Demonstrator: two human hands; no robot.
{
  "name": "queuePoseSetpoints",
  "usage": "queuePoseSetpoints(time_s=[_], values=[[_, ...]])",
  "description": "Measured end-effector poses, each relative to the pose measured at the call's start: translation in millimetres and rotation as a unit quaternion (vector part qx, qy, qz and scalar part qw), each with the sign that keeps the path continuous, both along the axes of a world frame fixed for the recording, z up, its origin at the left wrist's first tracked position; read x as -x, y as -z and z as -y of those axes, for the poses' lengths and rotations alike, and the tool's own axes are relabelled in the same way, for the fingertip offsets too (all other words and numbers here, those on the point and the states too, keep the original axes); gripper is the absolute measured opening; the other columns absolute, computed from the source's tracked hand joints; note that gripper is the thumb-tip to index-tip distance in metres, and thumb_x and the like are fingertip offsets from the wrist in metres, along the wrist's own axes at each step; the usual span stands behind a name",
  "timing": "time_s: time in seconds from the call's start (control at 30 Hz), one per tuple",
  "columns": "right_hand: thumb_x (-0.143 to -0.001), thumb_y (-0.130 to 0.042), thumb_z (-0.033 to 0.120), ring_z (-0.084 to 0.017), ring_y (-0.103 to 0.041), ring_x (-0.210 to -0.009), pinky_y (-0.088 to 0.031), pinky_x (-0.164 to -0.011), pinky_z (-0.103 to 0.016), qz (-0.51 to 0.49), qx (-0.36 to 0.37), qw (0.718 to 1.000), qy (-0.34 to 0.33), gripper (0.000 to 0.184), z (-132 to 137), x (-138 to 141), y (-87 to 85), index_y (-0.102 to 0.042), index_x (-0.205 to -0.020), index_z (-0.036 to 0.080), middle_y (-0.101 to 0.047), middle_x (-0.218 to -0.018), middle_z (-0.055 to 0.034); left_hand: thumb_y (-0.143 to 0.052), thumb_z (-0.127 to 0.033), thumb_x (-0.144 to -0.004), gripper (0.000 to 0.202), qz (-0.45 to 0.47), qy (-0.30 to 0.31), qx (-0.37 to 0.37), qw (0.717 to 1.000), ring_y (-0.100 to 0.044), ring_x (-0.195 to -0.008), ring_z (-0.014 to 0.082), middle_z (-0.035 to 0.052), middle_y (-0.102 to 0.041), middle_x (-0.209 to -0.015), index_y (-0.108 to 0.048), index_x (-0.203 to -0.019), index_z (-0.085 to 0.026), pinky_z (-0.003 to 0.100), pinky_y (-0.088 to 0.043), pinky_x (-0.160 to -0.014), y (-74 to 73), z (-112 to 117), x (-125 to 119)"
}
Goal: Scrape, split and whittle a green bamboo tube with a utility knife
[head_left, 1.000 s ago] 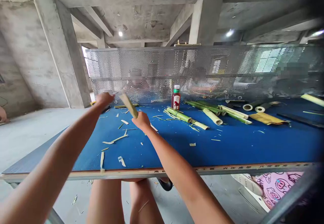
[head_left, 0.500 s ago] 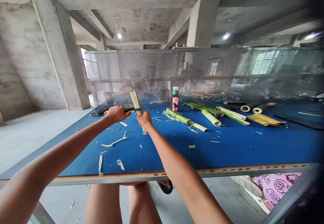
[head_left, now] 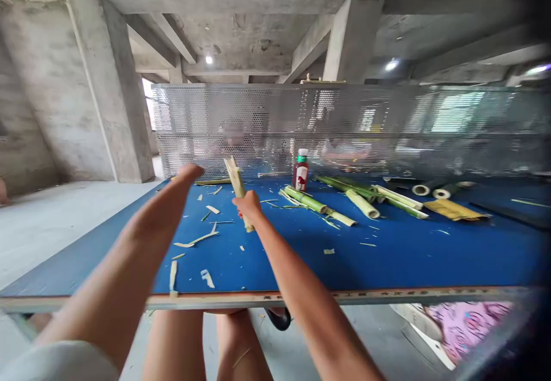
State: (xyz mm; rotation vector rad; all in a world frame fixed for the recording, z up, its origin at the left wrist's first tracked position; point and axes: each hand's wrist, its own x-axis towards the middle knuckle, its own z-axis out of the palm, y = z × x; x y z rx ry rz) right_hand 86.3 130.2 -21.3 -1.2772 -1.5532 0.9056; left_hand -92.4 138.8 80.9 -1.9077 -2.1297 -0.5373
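Well, starting at the left, the person's left hand [head_left: 172, 189] rises blurred above the near-left part of the blue worktop [head_left: 387, 260], fingers seemingly together and flat; nothing shows in it, but the blur leaves its grip uncertain. Pale bamboo shavings [head_left: 196, 237] lie scattered across that left part, so some paring looks done. Just right of them, the right hand [head_left: 248, 206] is closed in a narrow fist around a split bamboo piece [head_left: 236, 179], which stands nearly upright above the worktop, its frayed pale top above the fist and its lower end poking out beneath. A red sliver by the fist is too small to name. Further right, past a red bottle with a green cap [head_left: 302, 170], green-skinned bamboo lengths [head_left: 303, 199] and paler pieces [head_left: 364, 203] lie in a loose group toward the far edge, apparently not yet worked. Near the far right edge sit short bamboo tubes [head_left: 445, 191] and a yellowish sheet [head_left: 451, 210], with a dark strip [head_left: 503, 212] beyond them.
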Motion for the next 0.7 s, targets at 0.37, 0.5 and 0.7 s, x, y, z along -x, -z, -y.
queuePoseSetpoints(time_s=[0.37, 0.5, 0.7], values=[[-0.058, -0.055, 0.017, -0.010, -0.047, -0.034, -0.039, -0.033, -0.019, -0.048, 0.031, 0.998, -0.018, 0.008, -5.9, -2.5, 2.5, -0.053, -0.065, 0.013, -0.049, -0.042, 0.0023, -0.013, -0.072, -0.073, 0.079, -0.087, -0.010, -0.020, 0.996, -0.058, -0.068, 0.0226, 0.0140, -0.063, -0.071, -0.066, -0.076, -0.014, 0.028, -0.036, -0.054, 14.1, 42.0, -14.2], [-0.062, -0.055, 0.021, -0.010, -0.048, -0.034, -0.039, -0.034, -0.019, -0.045, -0.006, 0.999, -0.014, 0.009, -7.5, -5.0, 1.6, -0.054, -0.067, 0.014, -0.049, -0.042, 0.0025, -0.015, -0.072, -0.072, 0.075, -0.112, 0.057, 0.008, 0.992, -0.058, -0.062, 0.0204, 0.0107, -0.062, -0.064, -0.066, -0.070, -0.017, 0.026, -0.033, -0.051, 48.6, 50.1, -40.4], [-0.060, -0.055, 0.019, -0.012, -0.050, -0.035, -0.038, -0.032, -0.019, -0.034, -0.015, 0.999, 0.018, 0.007, -5.2, -5.2, -3.1, -0.054, -0.065, 0.013, -0.051, -0.045, 0.0002, -0.017, -0.072, -0.071, 0.079, -0.123, 0.032, -0.024, 0.992, -0.060, -0.075, 0.0283, 0.0175, -0.063, -0.075, -0.067, -0.079, -0.012, 0.032, -0.039, -0.060, 38.8, 18.8, -37.0]])
